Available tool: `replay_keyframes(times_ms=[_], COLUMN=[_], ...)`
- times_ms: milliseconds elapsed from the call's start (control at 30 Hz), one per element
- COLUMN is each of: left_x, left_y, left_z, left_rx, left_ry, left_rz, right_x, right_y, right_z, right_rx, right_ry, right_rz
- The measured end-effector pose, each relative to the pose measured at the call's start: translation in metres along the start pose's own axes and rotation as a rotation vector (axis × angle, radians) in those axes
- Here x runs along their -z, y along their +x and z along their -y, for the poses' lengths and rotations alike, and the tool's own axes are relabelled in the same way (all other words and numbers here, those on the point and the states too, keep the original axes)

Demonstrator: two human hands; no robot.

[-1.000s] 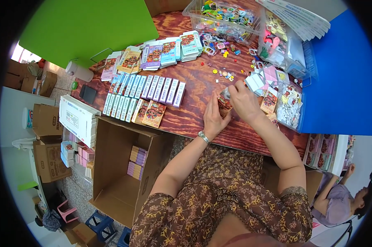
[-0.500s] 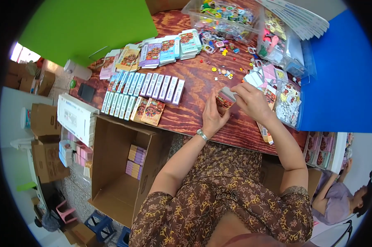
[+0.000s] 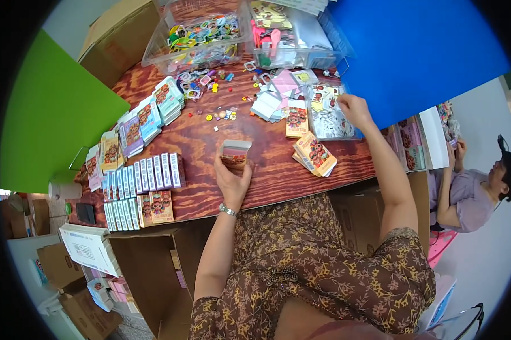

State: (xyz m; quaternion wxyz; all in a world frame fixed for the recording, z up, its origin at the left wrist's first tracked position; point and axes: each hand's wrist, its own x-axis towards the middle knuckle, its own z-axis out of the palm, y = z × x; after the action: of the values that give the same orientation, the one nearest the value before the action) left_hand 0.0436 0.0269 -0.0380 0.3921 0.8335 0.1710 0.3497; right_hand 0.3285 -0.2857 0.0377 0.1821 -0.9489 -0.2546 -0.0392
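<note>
My left hand (image 3: 231, 180), with a watch at the wrist, is wrapped round a small orange printed carton (image 3: 234, 159). The carton's top flap stands open and its inside partly shows. Over the right edge of a clear tray of small white and printed pieces (image 3: 330, 123), my right hand (image 3: 355, 111) is held with its fingers curled together. Whatever those fingers hold, if anything, is hidden. Between the hands lie a stack of flat orange cartons (image 3: 315, 154) and a single orange carton (image 3: 296, 120).
Rows of filled cartons (image 3: 156, 171) and fanned flat cartons (image 3: 132, 135) lie at the left. Clear bins of colourful trinkets (image 3: 207, 37) and bagged pieces (image 3: 292, 56) stand at the back. Loose beads (image 3: 221, 115) are scattered mid-table. A co-worker (image 3: 465, 190) sits at the right.
My right hand has left the carton and moved right to the tray of white pieces. My left hand still holds the carton. The whole view has swung to the right.
</note>
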Motion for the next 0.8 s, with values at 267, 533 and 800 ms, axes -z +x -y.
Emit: replay_keyframes(times_ms=[267, 533, 800], left_x=[0.001, 0.003, 0.000], left_y=[-0.006, -0.006, -0.001], left_z=[0.008, 0.012, 0.007], left_rx=[0.039, 0.040, 0.019], left_ry=[-0.004, -0.016, -0.002], left_rz=[0.070, 0.073, 0.083], right_x=[-0.041, 0.006, -0.027], right_y=[0.006, -0.008, -0.023], right_z=[0.005, 0.026, 0.023], right_rx=[-0.280, -0.202, 0.068], right_ry=[-0.053, 0.322, 0.073], right_rz=[-0.094, 0.040, 0.397])
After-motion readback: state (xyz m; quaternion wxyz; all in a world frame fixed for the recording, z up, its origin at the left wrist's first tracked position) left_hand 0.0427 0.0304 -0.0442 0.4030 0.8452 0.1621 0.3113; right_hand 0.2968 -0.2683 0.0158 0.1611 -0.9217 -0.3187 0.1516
